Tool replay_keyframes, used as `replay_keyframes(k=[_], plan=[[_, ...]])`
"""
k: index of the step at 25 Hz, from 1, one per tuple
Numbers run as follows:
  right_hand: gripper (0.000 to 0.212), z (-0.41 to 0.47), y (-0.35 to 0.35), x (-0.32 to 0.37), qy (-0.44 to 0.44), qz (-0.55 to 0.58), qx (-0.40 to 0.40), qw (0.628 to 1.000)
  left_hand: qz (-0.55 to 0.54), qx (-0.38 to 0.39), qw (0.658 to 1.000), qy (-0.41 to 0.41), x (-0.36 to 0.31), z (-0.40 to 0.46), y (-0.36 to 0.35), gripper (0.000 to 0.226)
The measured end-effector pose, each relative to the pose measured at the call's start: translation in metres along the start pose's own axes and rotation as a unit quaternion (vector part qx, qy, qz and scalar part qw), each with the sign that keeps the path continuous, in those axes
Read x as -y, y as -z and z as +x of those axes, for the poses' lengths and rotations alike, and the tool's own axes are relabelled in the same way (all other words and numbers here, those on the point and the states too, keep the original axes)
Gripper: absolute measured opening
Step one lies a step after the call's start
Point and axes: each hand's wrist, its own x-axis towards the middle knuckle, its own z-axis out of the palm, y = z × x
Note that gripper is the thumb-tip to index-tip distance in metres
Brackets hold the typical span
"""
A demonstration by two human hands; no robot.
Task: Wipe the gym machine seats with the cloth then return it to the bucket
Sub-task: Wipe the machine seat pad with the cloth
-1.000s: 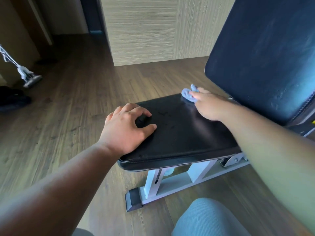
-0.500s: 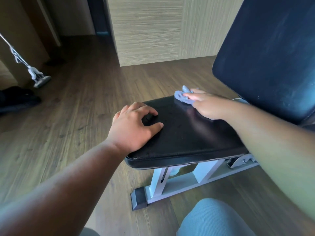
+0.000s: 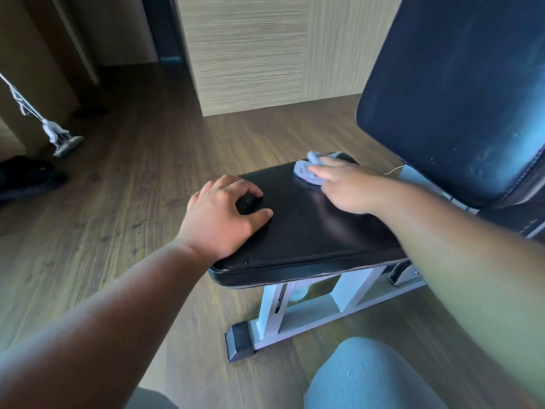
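Observation:
The black padded seat [image 3: 309,231] of the gym bench lies in front of me, with its dark backrest [image 3: 460,93] rising at the right. A small bunched grey-blue cloth [image 3: 305,172] sits on the seat's far edge. My right hand [image 3: 348,187] lies over it, fingers stretched forward and pressing it onto the pad; the thumb is hidden. My left hand [image 3: 224,216] rests on the seat's left side with arched fingers, its fingertips and thumb on the pad, holding nothing. No bucket is in view.
The bench stands on a white metal frame [image 3: 309,314] with a black foot cap on the wooden floor [image 3: 132,202]. A mop [image 3: 59,137] leans at the far left beside a dark object. A wood-panelled wall stands behind. My knee [image 3: 368,376] is at the bottom.
My right hand has slid the cloth a little to the left along the seat's far edge. My left hand has stayed in place on the pad.

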Motion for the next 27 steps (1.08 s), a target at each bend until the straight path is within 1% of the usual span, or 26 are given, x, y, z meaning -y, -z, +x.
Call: replay_keyframes(k=[1,3,4,5,7,9,11,13,15,16,17,19,21,24,25,26,27], plan=[[0.051,0.001,-0.007,0.017,0.018,0.023,-0.001,1.000,-0.006,-0.003,1.000,0.003,0.000,-0.001,0.001,0.043],[0.053,-0.018,-0.020,0.039,0.090,0.026,-0.020,0.995,-0.011,-0.010,1.000,0.002,0.000,-0.003,0.001,0.040],[0.055,-0.036,-0.024,0.035,0.117,0.034,-0.008,0.992,-0.012,-0.013,1.000,0.001,0.000,-0.003,0.001,0.039],[0.057,-0.058,-0.022,0.029,0.123,0.045,0.021,0.991,-0.016,-0.014,1.000,0.002,0.000,-0.003,0.000,0.036],[0.057,-0.080,-0.015,0.004,0.079,0.058,0.036,0.995,-0.023,-0.008,1.000,0.012,-0.001,-0.001,0.000,0.031],[0.056,-0.072,-0.010,-0.003,0.018,0.049,-0.004,0.999,-0.023,-0.001,1.000,0.018,-0.001,0.001,0.000,0.029],[0.055,-0.058,-0.014,0.026,0.005,0.026,-0.046,0.999,-0.030,0.002,0.999,0.021,0.000,0.001,0.000,0.030],[0.052,-0.062,-0.026,0.060,0.076,0.001,-0.058,0.995,-0.038,-0.002,0.999,0.021,-0.001,0.000,0.001,0.031],[0.053,-0.083,-0.037,0.066,0.148,0.000,-0.037,0.988,-0.042,-0.003,0.999,0.016,-0.001,-0.002,0.002,0.034],[0.055,-0.095,-0.033,0.060,0.152,0.013,-0.022,0.988,-0.043,-0.002,0.999,0.016,-0.002,-0.002,0.003,0.035],[0.056,-0.102,-0.028,0.047,0.128,0.027,-0.007,0.991,-0.044,-0.001,0.999,0.017,-0.002,-0.002,0.003,0.035],[0.056,-0.102,-0.017,0.023,0.044,0.042,-0.002,0.998,-0.042,-0.001,0.999,0.020,-0.002,-0.001,0.003,0.036],[0.052,-0.091,-0.009,0.015,-0.013,0.046,-0.030,0.998,-0.036,-0.001,0.999,0.018,-0.003,-0.002,0.004,0.035],[0.040,-0.073,-0.006,0.029,-0.003,0.042,-0.114,0.993,-0.037,0.002,0.999,0.018,-0.004,-0.004,0.004,0.036],[0.036,-0.068,-0.003,0.036,-0.002,0.057,-0.136,0.989,-0.034,0.003,0.999,0.019,-0.004,-0.004,0.004,0.037],[0.032,-0.064,0.000,0.042,-0.001,0.109,-0.151,0.982,-0.031,0.003,0.999,0.018,-0.005,-0.005,0.004,0.037],[0.029,-0.059,0.005,0.046,0.001,0.211,-0.139,0.968,-0.028,0.003,0.999,0.017,-0.005,-0.005,0.004,0.038]])
